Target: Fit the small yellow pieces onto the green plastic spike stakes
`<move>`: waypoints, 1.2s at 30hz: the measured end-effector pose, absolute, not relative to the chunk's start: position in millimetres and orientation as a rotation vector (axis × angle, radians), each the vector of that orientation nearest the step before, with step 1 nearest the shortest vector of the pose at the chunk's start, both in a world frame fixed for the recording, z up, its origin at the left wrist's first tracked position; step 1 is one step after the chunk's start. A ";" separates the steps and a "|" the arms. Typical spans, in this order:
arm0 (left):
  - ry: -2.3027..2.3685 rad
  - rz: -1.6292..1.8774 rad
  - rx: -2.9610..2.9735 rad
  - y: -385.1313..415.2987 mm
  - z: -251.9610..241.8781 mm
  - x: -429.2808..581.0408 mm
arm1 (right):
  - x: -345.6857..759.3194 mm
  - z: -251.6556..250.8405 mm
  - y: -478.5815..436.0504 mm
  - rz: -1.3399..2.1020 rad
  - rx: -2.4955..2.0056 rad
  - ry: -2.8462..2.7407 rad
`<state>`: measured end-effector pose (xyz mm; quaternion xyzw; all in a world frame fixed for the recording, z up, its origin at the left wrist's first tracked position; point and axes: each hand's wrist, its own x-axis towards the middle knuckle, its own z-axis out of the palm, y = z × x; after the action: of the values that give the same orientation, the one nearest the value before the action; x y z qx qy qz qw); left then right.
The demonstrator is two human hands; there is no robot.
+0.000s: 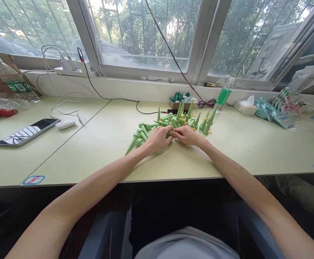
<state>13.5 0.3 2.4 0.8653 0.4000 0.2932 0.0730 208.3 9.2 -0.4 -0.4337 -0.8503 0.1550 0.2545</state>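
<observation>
My left hand [160, 139] and my right hand [186, 135] meet over the table, fingertips almost touching. The left fingers are closed around a green plastic watering spike [169, 134], mostly hidden by the hand. My right thumb and fingers pinch at its end, where a bit of yellow shows; whether they grip a small yellow valve is too small to tell. Left of my hands lies a pile of green spikes [140, 133]. Behind and to the right, several spikes with yellow valves stand point-up [209, 124].
A small cardboard box [176, 105] and a bottle with a green label [224, 95] stand near the window ledge. A phone [28, 133] and a white mouse [65, 124] lie at left. Teal packets [274, 113] and a tissue pack [245, 107] are at right. Cables run behind.
</observation>
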 end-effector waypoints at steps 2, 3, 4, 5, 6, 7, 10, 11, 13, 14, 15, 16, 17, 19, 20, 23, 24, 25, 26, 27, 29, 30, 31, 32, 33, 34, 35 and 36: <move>1.198 0.881 2.601 0.7 1.9 13.7 | 208.2 -0.5 9.2 0.427 -1.185 -2.309; 1.200 0.884 2.602 0.9 1.8 13.9 | 208.2 -0.6 9.1 0.431 -1.189 -2.306; 1.203 0.887 2.603 1.0 1.6 14.1 | 208.2 -0.5 9.0 0.433 -1.191 -2.302; 1.205 0.889 2.604 1.1 1.6 14.3 | 208.1 -0.4 8.8 0.434 -1.191 -2.300; 1.206 0.893 2.606 1.0 1.6 14.5 | 208.1 -0.3 8.7 0.434 -1.189 -2.300; 1.204 0.897 2.607 0.9 1.7 14.6 | 208.2 -0.2 8.5 0.435 -1.187 -2.300; 1.195 0.899 2.608 0.0 2.6 14.7 | 208.5 0.1 8.4 0.438 -1.183 -2.302; 1.197 0.894 2.607 -0.4 3.0 14.7 | 208.6 0.1 8.5 0.441 -1.185 -2.301; 1.202 0.877 2.607 -1.1 3.6 14.8 | 209.0 -0.3 8.8 0.449 -1.192 -2.299; 1.205 0.867 2.608 -1.3 3.8 14.9 | 209.1 -0.5 9.0 0.453 -1.195 -2.297; 1.207 0.857 2.611 -1.4 3.9 15.0 | 209.2 -0.7 9.1 0.458 -1.198 -2.296; 1.208 0.847 2.615 -1.5 3.9 15.0 | 209.3 -0.8 9.2 0.462 -1.198 -2.296; 1.207 0.840 2.618 -1.5 4.0 15.1 | 209.3 -0.7 9.2 0.464 -1.198 -2.297; 1.200 0.835 2.623 -1.6 4.0 15.0 | 209.3 -0.2 8.8 0.474 -1.200 -2.301; 1.194 0.836 2.623 -1.7 4.1 14.8 | 209.3 0.4 8.4 0.485 -1.206 -2.304; 1.169 0.839 2.624 -2.3 4.7 14.2 | 209.0 2.7 6.8 0.521 -1.233 -2.307; 1.164 0.838 2.625 -2.5 4.9 14.0 | 208.9 3.4 6.2 0.529 -1.238 -2.307; 1.164 0.837 2.626 -2.7 5.2 14.0 | 208.8 4.1 5.7 0.533 -1.239 -2.307; 1.168 0.835 2.628 -2.8 5.3 13.9 | 208.6 4.7 5.3 0.534 -1.238 -2.307; 1.173 0.833 2.630 -2.8 5.4 14.0 | 208.5 5.1 5.0 0.534 -1.238 -2.306; 1.185 0.826 2.634 -2.7 5.2 14.3 | 208.2 5.6 4.5 0.533 -1.240 -2.305; 1.189 0.823 2.637 -2.5 5.0 14.4 | 208.0 5.8 4.3 0.532 -1.241 -2.305; 1.191 0.822 2.640 -2.4 4.7 14.6 | 207.8 5.9 4.1 0.531 -1.240 -2.305; 1.192 0.822 2.642 -2.3 4.4 14.7 | 207.7 6.0 4.0 0.530 -1.237 -2.305; 1.193 0.824 2.642 -2.3 4.2 14.8 | 207.6 6.0 4.0 0.527 -1.232 -2.305; 1.193 0.828 2.642 -2.4 4.1 14.8 | 207.6 5.8 4.1 0.521 -1.226 -2.306; 1.192 0.833 2.640 -2.7 4.3 14.8 | 207.5 5.6 4.4 0.510 -1.220 -2.306; 1.188 0.838 2.636 -3.1 4.7 14.8 | 207.6 5.2 4.7 0.494 -1.212 -2.305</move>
<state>14.8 -3.1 4.7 0.8738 0.3936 0.2779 0.0655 207.6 4.7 5.2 -0.4434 -0.8435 0.1808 0.2432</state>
